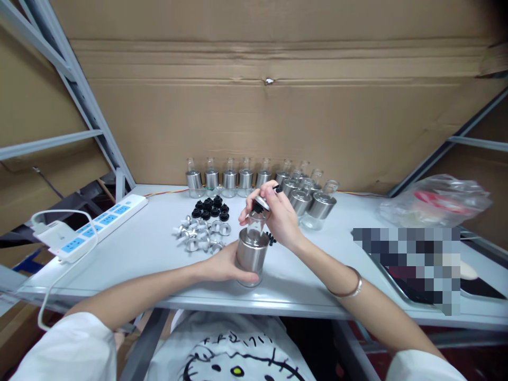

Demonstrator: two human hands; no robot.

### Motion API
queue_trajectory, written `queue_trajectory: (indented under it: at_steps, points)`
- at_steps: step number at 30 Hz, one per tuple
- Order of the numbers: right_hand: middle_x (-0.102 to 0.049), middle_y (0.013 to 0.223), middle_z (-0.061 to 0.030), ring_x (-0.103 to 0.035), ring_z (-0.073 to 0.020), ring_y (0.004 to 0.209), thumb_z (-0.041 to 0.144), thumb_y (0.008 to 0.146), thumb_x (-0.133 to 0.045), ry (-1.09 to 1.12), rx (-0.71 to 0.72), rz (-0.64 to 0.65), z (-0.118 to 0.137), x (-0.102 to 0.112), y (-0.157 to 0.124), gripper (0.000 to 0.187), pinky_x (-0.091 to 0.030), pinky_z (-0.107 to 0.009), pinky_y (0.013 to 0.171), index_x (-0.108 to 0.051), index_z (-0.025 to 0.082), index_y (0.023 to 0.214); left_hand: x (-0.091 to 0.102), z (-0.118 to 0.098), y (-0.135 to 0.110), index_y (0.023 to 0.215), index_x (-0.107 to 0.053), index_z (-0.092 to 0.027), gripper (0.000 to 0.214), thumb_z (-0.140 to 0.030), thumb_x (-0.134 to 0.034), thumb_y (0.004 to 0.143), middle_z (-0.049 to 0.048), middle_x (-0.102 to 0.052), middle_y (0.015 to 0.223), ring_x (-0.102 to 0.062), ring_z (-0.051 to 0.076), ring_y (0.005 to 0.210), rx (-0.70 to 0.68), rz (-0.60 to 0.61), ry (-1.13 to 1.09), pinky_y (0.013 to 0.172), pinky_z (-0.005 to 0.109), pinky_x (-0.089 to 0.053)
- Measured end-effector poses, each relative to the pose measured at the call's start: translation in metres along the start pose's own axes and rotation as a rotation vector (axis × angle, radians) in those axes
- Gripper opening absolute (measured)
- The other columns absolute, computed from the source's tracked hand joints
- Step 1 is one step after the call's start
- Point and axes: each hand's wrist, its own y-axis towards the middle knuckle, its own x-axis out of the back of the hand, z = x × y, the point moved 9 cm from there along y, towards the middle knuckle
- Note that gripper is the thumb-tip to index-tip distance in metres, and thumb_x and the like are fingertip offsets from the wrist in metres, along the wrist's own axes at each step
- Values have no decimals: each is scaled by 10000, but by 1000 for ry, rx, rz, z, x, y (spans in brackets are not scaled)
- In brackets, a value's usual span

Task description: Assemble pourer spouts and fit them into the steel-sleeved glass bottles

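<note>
My left hand (224,264) wraps round the steel-sleeved base of a glass bottle (251,253) that stands near the front edge of the white table (159,254). My right hand (273,214) is closed over the bottle's neck, pinching a small silver and black cap (262,203) at its mouth. Some small black parts also show under that palm. Just left of the bottle lie several silver spout pieces (202,235). Behind them sits a cluster of black caps (210,207).
A row of steel-sleeved glass bottles (230,179) lines the cardboard wall at the back, with more bunched at the right (313,203). A white power strip (99,222) lies at the left. A crumpled plastic bag (436,201) and a dark tray (480,288) sit at the right.
</note>
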Motion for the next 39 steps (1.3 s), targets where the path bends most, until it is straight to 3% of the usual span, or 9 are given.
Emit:
queue_trajectory:
  at_steps: [5,8,19,27,36,39]
  points:
    - [-602,746,45,-692,-166,683,486,908,-513,-7,-64,117,1,-5,-2,314,-586,-332,582,-361,223,828,-3,0,-1,1125,-531,-143,624,-404,-797,625,61,-632,907,-600,211,879,55,46,-19,830,386,-487]
    - [-609,715,44,-685,-166,636,490,910,-504,-20,-116,165,-4,-8,-3,325,-567,-317,560,-348,222,809,-4,0,-2,1166,-512,-151,665,-413,-799,627,74,-632,972,-592,233,951,86,63,-34,879,411,-471]
    - [-609,721,54,-634,-123,603,437,919,-502,-110,-40,235,-4,-11,-5,289,-493,-277,590,-321,232,825,-2,-2,-1,1324,-435,-170,837,-440,-805,623,129,-593,1191,-557,279,1096,41,73,-18,956,435,-433]
    - [-592,709,47,-634,-138,648,418,924,-512,-73,-74,357,-6,-21,-11,292,-471,-302,644,-325,227,806,-6,1,-3,1048,-584,-137,558,-450,-791,634,80,-626,996,-562,253,1034,70,102,15,940,431,-440]
    - [-593,730,38,-618,-133,674,454,932,-497,-72,-61,354,-7,-21,-13,295,-495,-314,666,-326,235,834,-7,-4,-3,1033,-575,-137,524,-414,-791,644,71,-623,961,-570,234,989,56,103,-22,921,402,-440]
    - [-575,823,26,-629,-129,698,499,915,-501,-92,21,264,-10,-15,-19,291,-526,-318,663,-351,255,968,-5,-4,-3,1139,-538,-140,626,-405,-798,634,93,-622,1038,-573,243,1000,52,75,-26,921,404,-439]
